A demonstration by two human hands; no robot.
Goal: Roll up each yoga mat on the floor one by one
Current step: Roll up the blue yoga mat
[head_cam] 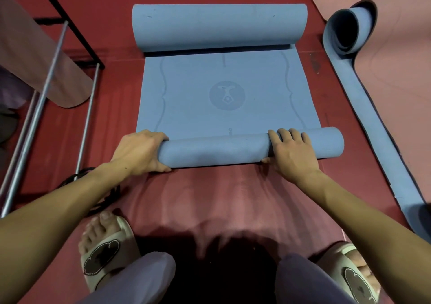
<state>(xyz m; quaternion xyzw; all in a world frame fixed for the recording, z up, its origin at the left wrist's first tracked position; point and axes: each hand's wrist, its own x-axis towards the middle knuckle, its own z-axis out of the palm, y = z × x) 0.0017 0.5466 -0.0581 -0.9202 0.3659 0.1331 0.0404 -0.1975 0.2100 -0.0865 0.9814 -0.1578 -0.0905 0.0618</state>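
Observation:
A blue yoga mat (224, 93) lies on the red floor in front of me, curled at both ends. Its near end forms a small roll (221, 151), and its far end forms a thicker roll (219, 27). The flat stretch between them shows a round logo. My left hand (140, 151) grips the left end of the near roll, fingers over the top and thumb underneath. My right hand (291, 154) holds the roll near its right end, fingers curled over it.
A second blue mat (363, 107) lies partly rolled at the right, on a pink mat (396, 65). A metal rack (53, 70) with black and silver bars stands at the left, a black cord (102, 201) beside it. My slippered feet are at the bottom.

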